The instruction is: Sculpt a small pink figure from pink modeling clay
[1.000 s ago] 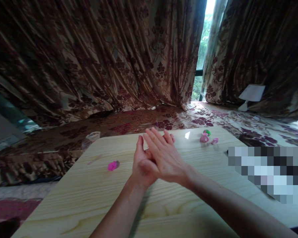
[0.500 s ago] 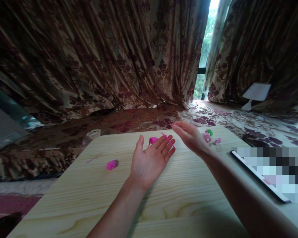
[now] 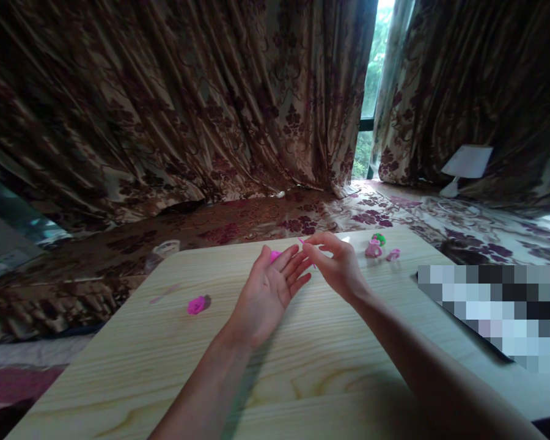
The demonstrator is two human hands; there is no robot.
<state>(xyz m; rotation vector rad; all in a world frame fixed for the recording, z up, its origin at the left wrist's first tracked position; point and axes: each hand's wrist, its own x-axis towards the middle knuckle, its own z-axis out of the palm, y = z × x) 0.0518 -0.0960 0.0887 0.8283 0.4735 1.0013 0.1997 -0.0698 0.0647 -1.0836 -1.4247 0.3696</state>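
Note:
My left hand [image 3: 266, 292] is held palm up over the table, fingers stretched out and slightly apart. Beside its fingertips, my right hand [image 3: 335, 264] pinches a thin pink strip [image 3: 301, 240] that looks like modelling clay. Only the strip's ends show, since fingers cover its middle. Behind the left thumb and index finger, part of a pink piece [image 3: 275, 255] is visible on the table. A crumpled pink lump [image 3: 195, 305] lies farther left, apart from both hands.
Toward the back right of the wooden table [image 3: 174, 360] are a small pink container [image 3: 373, 249], a green piece [image 3: 378, 239] and another pink piece [image 3: 393, 255]. A pixelated device [image 3: 486, 318] lies on the right. A clear cup [image 3: 166, 247] is at the back left edge.
My right hand has come down and left to the left fingertips and closed on the pink strip, which lay across the left fingers before. The view has shifted slightly.

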